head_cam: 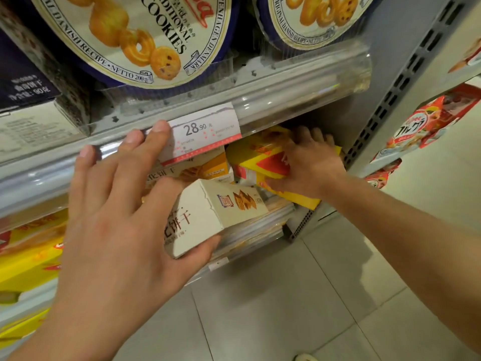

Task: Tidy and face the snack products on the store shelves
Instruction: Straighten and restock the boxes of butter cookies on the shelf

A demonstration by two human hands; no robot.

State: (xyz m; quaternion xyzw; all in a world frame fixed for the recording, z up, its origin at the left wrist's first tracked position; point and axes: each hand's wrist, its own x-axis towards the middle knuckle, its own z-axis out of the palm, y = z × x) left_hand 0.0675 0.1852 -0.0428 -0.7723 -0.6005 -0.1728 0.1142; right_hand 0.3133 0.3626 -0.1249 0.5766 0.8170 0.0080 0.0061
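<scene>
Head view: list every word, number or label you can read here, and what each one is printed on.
"COOKIES", "RECIPE", "NETTO 200": left cookie tin
"DANISH RECIPE": right cookie tin, partly cut off
"28.90": price tag on the shelf rail; its small print is blurred
"90": dark box, among Chinese characters
"饼干": cream box held by the left hand
Japanese lettering: red cereal bag
Yellow box under the right hand: print unreadable

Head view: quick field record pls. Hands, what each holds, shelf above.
left hand: fingers spread, thumb under the cream biscuit box, which is tilted at the shelf edge
right hand: grip on the yellow box, deeper in the shelf
shelf above: two round cookie tins
price tag: reads 28.90
adjacent bay: red cereal bags
</scene>
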